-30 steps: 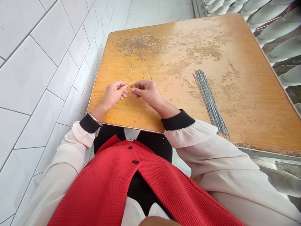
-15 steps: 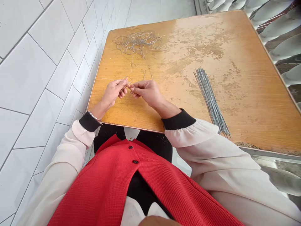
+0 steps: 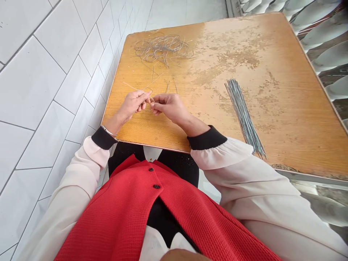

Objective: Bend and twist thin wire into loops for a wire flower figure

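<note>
My left hand (image 3: 135,102) pinches a thin wire (image 3: 130,86) between thumb and fingers, and one end of it sticks out toward the upper left. Close beside it, my right hand (image 3: 170,106) is closed in a pinch on the same wire, whose bent part shows between the two hands. Both hands are just above the near left part of the wooden table (image 3: 206,119). Beyond the fingers lie a few loose wire pieces (image 3: 167,86). How the wire runs inside the fingers is hidden.
A tangled heap of thin wire (image 3: 164,49) lies at the table's far left. On the right rests a bundle of straight grey wires (image 3: 244,116). A white tiled wall (image 3: 54,101) borders the left side; pale balusters (image 3: 326,43) stand along the right.
The wire end by my left hand has swung from nearly level to slanting up and left. The loop at my right fingertips looks smaller. Both hands stay nearly in place.
</note>
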A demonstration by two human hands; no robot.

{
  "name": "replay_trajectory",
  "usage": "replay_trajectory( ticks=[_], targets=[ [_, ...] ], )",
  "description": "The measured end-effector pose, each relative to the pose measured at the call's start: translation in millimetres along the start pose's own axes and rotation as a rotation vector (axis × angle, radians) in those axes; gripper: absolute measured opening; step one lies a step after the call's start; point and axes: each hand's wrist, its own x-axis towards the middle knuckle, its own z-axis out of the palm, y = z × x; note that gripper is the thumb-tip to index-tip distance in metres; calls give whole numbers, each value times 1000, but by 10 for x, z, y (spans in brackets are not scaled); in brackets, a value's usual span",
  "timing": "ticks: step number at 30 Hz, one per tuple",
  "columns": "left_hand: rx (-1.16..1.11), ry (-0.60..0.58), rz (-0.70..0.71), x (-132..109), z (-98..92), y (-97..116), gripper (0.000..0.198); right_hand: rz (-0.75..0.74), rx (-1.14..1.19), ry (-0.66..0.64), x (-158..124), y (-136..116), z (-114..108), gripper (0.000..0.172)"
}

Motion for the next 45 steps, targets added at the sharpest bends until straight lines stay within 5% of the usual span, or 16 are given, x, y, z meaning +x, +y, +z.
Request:
replay_trajectory(
  ticks=[6,16,22,34,45],
  targets=[
    [55,-173,-34,75,-58,-8,45,12,73,19,-13,-94,-26,21],
    [-33,13,-75,-52,-69,22,25,14,159,183,37,-57,-14,27],
    [58,22,-20,-110,-13,-39,10,24,165,148,23,-73,-32,26],
    [610,90,278,-94,23,-146,21,-46,-70,114,32,-6,-62,16],
    [890,156,191,-97,193,-133,31,2,-65,217,33,-34,23,17]
  ],
)
